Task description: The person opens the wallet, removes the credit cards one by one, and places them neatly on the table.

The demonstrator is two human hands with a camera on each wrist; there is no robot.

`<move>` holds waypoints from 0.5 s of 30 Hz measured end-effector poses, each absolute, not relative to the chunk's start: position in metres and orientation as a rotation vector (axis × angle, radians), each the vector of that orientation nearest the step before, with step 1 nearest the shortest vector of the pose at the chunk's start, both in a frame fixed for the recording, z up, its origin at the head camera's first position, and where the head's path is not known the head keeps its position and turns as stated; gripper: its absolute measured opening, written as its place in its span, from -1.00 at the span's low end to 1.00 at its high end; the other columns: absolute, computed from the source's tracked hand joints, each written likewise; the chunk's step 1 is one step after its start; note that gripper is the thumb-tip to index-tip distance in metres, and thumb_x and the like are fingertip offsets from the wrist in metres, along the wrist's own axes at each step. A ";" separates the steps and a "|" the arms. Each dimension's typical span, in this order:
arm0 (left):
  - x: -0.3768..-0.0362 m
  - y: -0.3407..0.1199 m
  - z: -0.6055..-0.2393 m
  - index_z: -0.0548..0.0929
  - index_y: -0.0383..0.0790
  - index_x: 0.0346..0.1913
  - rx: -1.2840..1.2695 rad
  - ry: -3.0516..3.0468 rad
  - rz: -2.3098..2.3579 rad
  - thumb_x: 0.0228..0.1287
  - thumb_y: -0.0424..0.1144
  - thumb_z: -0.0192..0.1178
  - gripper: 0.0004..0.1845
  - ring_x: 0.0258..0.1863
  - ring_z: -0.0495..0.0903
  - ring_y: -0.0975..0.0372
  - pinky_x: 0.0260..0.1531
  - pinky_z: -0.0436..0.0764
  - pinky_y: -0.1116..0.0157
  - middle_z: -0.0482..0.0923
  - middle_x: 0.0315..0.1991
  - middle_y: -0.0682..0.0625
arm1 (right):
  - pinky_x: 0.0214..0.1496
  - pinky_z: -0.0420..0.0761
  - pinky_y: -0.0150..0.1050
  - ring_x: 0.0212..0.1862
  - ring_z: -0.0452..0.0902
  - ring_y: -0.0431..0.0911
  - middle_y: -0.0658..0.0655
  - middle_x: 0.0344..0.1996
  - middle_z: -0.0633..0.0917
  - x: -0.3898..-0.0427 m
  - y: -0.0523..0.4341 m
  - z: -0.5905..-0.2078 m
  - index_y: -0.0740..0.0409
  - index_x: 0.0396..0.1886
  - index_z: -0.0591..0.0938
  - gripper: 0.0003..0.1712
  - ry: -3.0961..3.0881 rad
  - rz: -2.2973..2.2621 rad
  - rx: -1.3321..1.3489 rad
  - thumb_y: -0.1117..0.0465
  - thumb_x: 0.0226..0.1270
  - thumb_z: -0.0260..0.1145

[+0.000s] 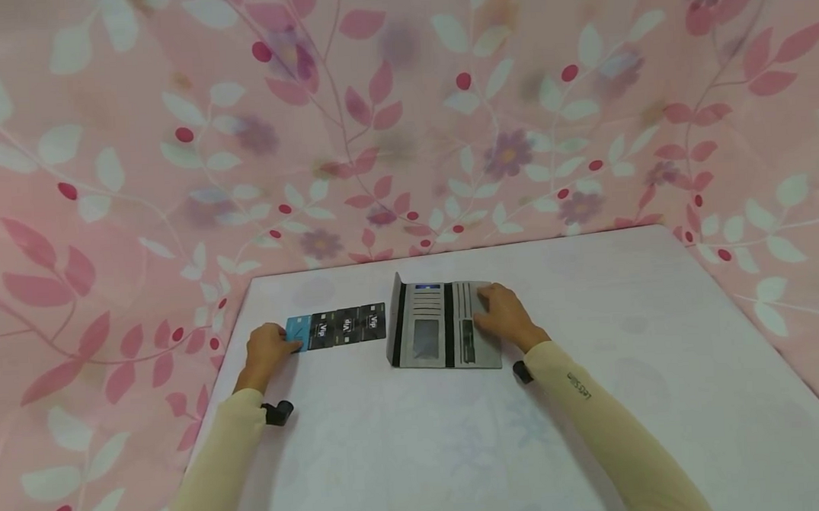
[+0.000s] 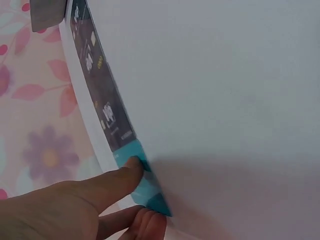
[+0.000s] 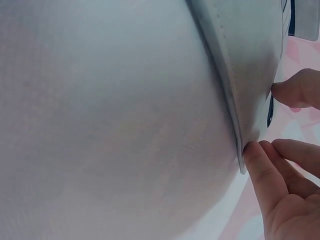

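Left of the frame's centre, the left hand [image 1: 266,352] pinches the blue card [image 1: 305,328], which lies at the left end of 1 row with 3 black VIP cards [image 1: 347,326]. Near the centre, the right hand [image 1: 507,314] seems to grip the right panel of the open grey wallet [image 1: 449,326].

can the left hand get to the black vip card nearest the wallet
Likely yes: the left hand touches the blue card at the row's other end, and only two flat cards lie between it and that vip card.
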State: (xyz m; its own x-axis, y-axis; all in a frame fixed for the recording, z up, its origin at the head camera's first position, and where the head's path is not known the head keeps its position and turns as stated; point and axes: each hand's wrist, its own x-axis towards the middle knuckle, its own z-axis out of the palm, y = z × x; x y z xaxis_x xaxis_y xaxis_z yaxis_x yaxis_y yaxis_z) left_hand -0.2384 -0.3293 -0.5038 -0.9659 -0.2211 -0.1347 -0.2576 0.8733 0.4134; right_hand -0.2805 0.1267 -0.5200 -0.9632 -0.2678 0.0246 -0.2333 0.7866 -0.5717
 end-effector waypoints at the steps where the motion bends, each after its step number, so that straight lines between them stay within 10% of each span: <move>1: -0.239 -0.328 -0.503 0.56 -0.65 -0.09 -0.350 2.981 0.652 0.16 -0.25 0.39 -0.54 -0.22 0.50 -0.08 -0.13 0.56 -0.02 0.57 -0.18 -0.38 | 0.27 0.42 0.05 0.18 0.45 0.20 0.40 0.16 0.51 -0.280 0.127 -0.520 0.47 0.25 0.45 -0.31 2.914 -0.930 -0.417 0.25 0.14 0.40; 15: -0.256 -0.219 -0.484 0.67 -0.30 -0.10 0.057 3.088 1.243 0.29 -0.33 0.17 -0.82 -0.21 0.65 0.04 -0.20 0.62 0.08 0.66 -0.25 -0.14 | 0.22 0.48 0.02 0.12 0.49 0.17 0.40 0.14 0.52 -0.280 0.134 -0.524 0.47 0.26 0.44 -0.33 2.898 -0.967 -0.500 0.32 0.14 0.36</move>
State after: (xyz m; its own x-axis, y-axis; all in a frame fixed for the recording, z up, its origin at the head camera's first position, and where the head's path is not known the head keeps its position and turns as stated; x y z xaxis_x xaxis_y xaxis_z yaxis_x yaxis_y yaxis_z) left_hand -0.2559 -0.2187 -0.4841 -0.9819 -0.0384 0.1857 0.1010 0.7229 0.6835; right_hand -0.2803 0.1338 -0.5240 -0.9467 -0.3168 0.0575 -0.2879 0.7529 -0.5919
